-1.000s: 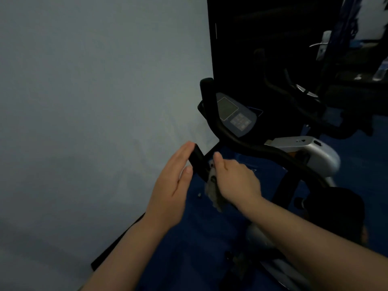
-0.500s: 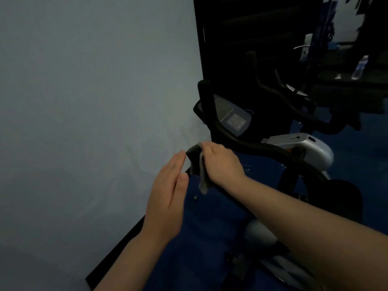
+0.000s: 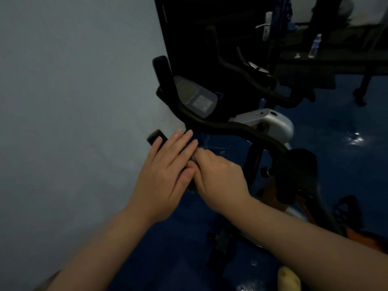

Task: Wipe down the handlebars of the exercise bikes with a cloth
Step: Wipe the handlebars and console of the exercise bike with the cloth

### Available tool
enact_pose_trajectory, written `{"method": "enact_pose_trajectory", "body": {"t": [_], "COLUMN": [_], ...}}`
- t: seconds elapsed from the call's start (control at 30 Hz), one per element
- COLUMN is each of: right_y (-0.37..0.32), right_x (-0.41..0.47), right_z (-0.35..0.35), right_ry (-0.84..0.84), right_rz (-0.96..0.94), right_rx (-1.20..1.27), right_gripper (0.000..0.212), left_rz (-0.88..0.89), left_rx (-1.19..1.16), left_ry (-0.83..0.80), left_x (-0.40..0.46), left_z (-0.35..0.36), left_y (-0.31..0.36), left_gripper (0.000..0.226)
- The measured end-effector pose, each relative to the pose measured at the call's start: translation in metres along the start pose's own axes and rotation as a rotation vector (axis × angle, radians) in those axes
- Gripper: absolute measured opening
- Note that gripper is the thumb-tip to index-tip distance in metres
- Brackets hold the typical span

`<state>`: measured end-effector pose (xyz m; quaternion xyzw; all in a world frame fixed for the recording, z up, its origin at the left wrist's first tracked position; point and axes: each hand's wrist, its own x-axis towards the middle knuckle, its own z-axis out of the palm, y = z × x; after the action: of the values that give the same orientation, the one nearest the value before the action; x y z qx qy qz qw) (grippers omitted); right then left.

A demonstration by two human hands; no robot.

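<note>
- Handlebars: black, curved, at 12 o'clock from the hands; one grip end projects at 11 o'clock, just beyond the left fingertips, another grip rises upright beside the wall.
- Cloth: only a small grey patch shows, wedged between the two hands, on the near bar.
- Left hand: fingers extended and laid flat over the near bar, touching the right hand.
- Right hand: curled closed around the cloth and bar.
- Console: grey panel with screen and keypad, at 12 o'clock above the hands.
- Wall: pale, at 9 o'clock.
- Floor: blue, glossy.
- Water bottle: at 2 o'clock, well apart.
</note>
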<state>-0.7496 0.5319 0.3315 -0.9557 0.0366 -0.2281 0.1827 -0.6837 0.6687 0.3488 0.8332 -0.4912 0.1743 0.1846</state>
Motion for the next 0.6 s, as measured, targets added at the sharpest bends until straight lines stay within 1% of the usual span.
{"method": "enact_pose_trajectory", "body": {"t": [0.07,0.17,0.27,0.37,0.47,0.53,0.6], "right_y": [0.010,0.024,0.037,0.054,0.073,0.090,0.104], "right_x": [-0.009,-0.012,-0.005,0.005,0.017,0.023,0.023], "right_z": [-0.004,-0.012,-0.025,-0.041,-0.058,-0.069,-0.075], "right_ry": [-0.016,-0.114,-0.314,-0.547,-0.709,-0.735,-0.715], "right_rz": [0.015,-0.019,-0.095,-0.182,-0.295,-0.328,-0.274], "right_rx": [-0.028,-0.002,-0.014,-0.127,-0.266,-0.353,-0.350], "right_gripper": [0.055,0.049,0.045,0.048,0.045,0.043,0.044], "left_rz": [-0.006,-0.086,-0.146,-0.205,-0.309,-0.372,-0.417], "left_rx": [-0.005,-0.033,-0.054,-0.074,-0.061,-0.053,-0.066], "left_ry": [-0.036,-0.001,0.083,0.162,0.200,0.205,0.204], "left_x": [0.000,-0.001,0.000,0.001,0.001,0.000,-0.001], "left_z": [0.009,0.022,0.030,0.036,0.045,0.050,0.053], "left_y": [0.005,0.014,0.017,0.024,0.040,0.050,0.058], "left_gripper": [0.051,0.052,0.052,0.052,0.049,0.049,0.049]}}
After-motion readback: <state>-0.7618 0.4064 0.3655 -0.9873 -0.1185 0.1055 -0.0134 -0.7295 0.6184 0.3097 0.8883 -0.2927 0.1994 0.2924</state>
